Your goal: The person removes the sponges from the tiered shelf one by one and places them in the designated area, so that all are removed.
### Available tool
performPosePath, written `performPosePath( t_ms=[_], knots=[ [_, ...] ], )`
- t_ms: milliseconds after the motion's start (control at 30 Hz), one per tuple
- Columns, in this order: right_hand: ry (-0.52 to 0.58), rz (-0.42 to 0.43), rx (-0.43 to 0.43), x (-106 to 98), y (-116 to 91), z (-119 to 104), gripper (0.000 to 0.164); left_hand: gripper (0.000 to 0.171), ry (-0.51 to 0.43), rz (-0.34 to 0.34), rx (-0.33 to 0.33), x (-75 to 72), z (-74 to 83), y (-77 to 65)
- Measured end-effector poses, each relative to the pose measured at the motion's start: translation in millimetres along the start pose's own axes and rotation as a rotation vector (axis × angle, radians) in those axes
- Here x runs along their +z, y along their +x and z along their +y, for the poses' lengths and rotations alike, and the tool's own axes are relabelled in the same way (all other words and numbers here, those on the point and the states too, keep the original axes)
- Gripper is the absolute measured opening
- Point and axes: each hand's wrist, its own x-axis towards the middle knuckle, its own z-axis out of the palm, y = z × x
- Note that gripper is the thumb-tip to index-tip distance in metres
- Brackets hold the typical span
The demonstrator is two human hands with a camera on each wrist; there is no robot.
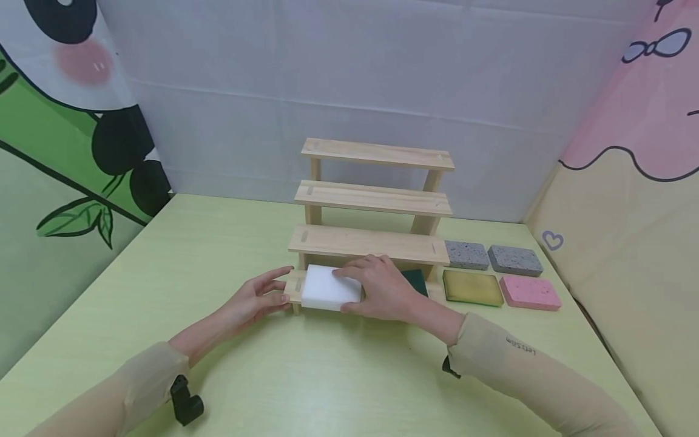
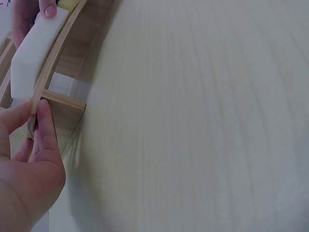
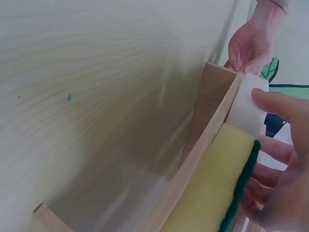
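Note:
A white sponge block (image 1: 327, 288) lies on the lowest step (image 1: 295, 285) of a wooden stepped rack, near the left end. My right hand (image 1: 382, 288) grips the block from the right, thumb on its front edge and fingers behind. At the left end of that step, my left hand (image 1: 262, 295) pinches the board; in the left wrist view the thumb (image 2: 19, 115) is on one face and fingers on the other. Beside the white block sits a yellow sponge (image 3: 212, 179) with a dark green scouring side (image 1: 416, 281), partly hidden by my right hand in the head view.
Three higher steps of the rack (image 1: 371, 243) rise behind. To its right on the table (image 1: 349, 376) lie two grey speckled blocks (image 1: 516, 260), a yellow-green sponge (image 1: 472, 287) and a pink sponge (image 1: 530, 292). Printed cloth walls (image 1: 349, 91) stand at the back and sides.

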Motion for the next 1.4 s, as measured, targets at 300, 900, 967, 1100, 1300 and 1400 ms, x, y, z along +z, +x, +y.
performPosePath(
  t_ms=[300, 900, 967, 1100, 1300, 1400],
  knots=[
    [0.008, 0.022, 0.004, -14, -1, -1, 0.063, 0.076, -0.016, 0.004, 0.002, 0.3, -0.2, -0.2],
    [0.075, 0.121, 0.006, -50, -22, 15, 0.063, 0.075, -0.041, -0.001, 0.019, -0.3, -3.9, 2.4],
    [0.09, 0.143, -0.001, -52, -27, 18, 0.063, 0.075, -0.033, -0.005, 0.023, -0.5, -4.2, 2.6],
    [0.115, 0.174, 0.008, -57, -38, 26, 0.065, 0.075, -0.024, -0.004, 0.02, -0.8, -4.6, 3.1],
    [0.151, 0.171, 0.052, -67, -53, 37, 0.068, 0.075, -0.011, -0.006, 0.018, -2.0, -5.4, 3.6],
    [0.162, 0.165, 0.077, -71, -60, 41, 0.069, 0.075, -0.006, -0.01, 0.018, -1.7, -4.9, 3.2]
  ],
)
